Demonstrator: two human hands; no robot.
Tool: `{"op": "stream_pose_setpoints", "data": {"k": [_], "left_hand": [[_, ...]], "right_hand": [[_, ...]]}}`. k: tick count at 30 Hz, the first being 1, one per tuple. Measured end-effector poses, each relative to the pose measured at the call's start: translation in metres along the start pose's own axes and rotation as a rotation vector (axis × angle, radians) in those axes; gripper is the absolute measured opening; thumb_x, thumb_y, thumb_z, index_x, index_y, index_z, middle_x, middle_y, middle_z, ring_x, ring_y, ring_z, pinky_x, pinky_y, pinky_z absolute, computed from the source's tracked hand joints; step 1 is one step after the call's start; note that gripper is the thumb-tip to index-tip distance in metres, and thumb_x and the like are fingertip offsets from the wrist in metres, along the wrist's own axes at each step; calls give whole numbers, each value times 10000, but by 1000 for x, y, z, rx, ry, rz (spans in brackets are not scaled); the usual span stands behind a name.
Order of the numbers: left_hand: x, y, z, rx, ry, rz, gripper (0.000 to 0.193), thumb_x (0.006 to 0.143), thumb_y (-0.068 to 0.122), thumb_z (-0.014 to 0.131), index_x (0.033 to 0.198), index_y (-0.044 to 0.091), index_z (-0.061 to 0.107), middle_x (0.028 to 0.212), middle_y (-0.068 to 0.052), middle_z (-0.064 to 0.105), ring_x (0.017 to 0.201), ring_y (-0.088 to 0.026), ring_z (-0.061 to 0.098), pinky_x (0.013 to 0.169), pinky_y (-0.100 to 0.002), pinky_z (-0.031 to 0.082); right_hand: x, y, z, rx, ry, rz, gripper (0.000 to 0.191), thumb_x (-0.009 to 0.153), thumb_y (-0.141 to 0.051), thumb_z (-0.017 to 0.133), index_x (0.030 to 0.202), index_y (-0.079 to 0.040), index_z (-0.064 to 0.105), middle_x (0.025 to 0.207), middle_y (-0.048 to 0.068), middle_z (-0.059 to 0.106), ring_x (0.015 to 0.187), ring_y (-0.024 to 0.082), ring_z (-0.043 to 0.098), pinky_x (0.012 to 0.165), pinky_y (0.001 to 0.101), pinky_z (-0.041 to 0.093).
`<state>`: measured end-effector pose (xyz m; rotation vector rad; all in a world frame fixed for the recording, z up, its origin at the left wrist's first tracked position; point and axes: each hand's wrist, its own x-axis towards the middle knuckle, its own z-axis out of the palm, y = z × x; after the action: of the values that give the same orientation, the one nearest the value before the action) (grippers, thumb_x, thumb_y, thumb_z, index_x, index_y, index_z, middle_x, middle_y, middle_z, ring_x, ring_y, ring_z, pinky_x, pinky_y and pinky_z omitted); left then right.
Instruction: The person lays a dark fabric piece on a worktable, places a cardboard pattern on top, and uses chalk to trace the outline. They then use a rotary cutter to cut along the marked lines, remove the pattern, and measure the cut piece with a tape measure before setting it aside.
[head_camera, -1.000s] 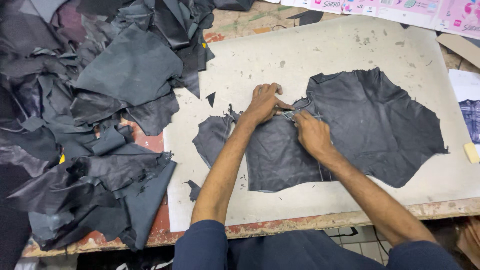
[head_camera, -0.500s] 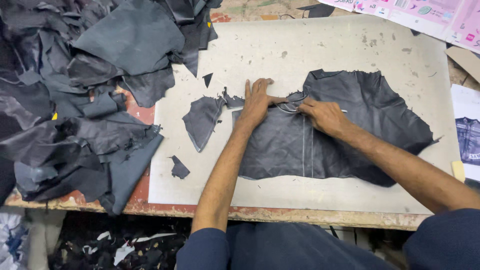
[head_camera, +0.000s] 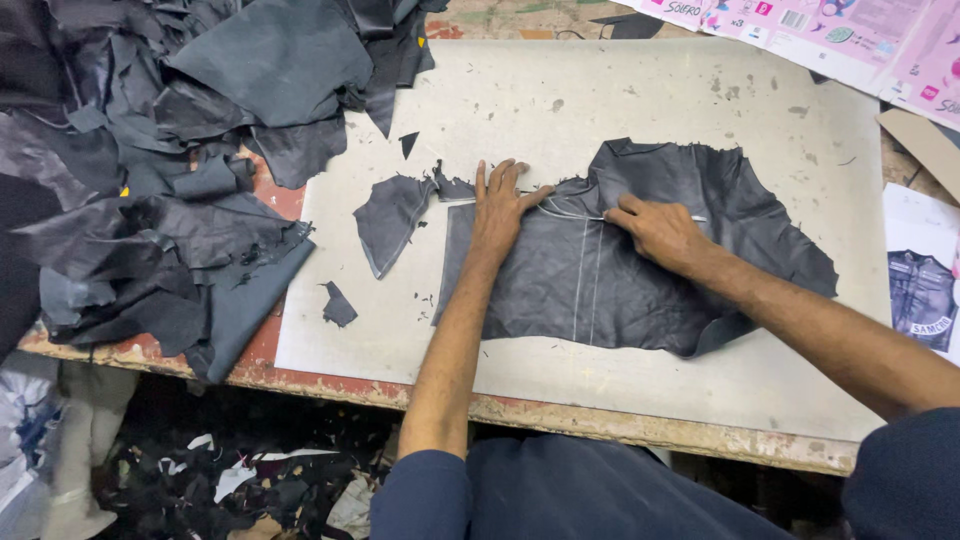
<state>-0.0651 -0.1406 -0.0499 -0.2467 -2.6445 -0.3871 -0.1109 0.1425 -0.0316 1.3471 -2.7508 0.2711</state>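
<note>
A large dark grey leather piece (head_camera: 700, 270) lies flat on a pale cutting board (head_camera: 620, 90); pale marked lines (head_camera: 585, 280) run down it. My left hand (head_camera: 503, 205) presses flat on its upper left corner, fingers spread. My right hand (head_camera: 655, 232) rests on the leather's upper middle, fingers curled round a thin cutting tool that is mostly hidden; a pale cut line runs between the two hands. A cut-off leather piece (head_camera: 390, 220) lies on the board just left of my left hand.
A big heap of dark leather offcuts (head_camera: 180, 150) covers the table's left side. A small scrap (head_camera: 338, 305) lies on the board. Pink printed sheets (head_camera: 830, 30) sit at the top right, a paper with a jacket picture (head_camera: 920, 285) at the right edge. Scraps litter the floor (head_camera: 250, 480).
My right hand has slid to the right along the leather's upper part, away from my left hand. The cut-off piece now lies apart at the left.
</note>
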Motion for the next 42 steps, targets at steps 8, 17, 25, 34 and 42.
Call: {"op": "stream_pose_setpoints", "data": {"k": [8, 17, 25, 34, 42], "left_hand": [[-91, 30, -36, 102, 148, -843, 733, 817, 276, 801, 1444, 39, 505, 1309, -203, 536, 1259, -370, 481, 1094, -552, 336], [-190, 29, -81, -129, 171, -713, 497, 842, 69, 793, 1320, 78, 655, 1213, -153, 553, 1168, -353, 520, 995, -488, 416], [-204, 9, -93, -392, 197, -689, 444, 843, -55, 703, 1278, 30, 687, 1106, -131, 593, 987, -250, 624, 878, -373, 535], [-211, 4, -105, -417, 194, -746, 353, 815, -27, 780, 1162, 12, 727, 1050, -109, 628, 811, -217, 618, 735, -350, 537], [-194, -16, -145, -389, -44, -664, 599, 705, -48, 813, 1269, 122, 707, 1136, -93, 603, 958, -250, 606, 841, -369, 533]], "right_hand": [[-20, -35, -15, 39, 79, 170, 213, 974, -39, 627, 1186, -59, 628, 1129, 146, 632, 873, 374, 686, 672, 491, 553], [-127, -106, -7, 563, 177, 236, 379, 958, -59, 578, 1336, -69, 610, 1053, 145, 646, 890, 321, 672, 756, 422, 556], [-152, -120, 8, 298, 50, 357, 319, 962, -174, 633, 1276, -179, 688, 898, 2, 634, 635, 147, 612, 525, 294, 554], [-148, -142, 19, 305, 240, 363, 247, 908, -172, 702, 1151, -137, 730, 979, 7, 708, 735, 141, 684, 594, 278, 578], [-44, -226, 67, 301, 273, 55, 417, 891, 22, 613, 1247, -155, 740, 1039, 69, 723, 770, 191, 700, 646, 340, 581]]}}
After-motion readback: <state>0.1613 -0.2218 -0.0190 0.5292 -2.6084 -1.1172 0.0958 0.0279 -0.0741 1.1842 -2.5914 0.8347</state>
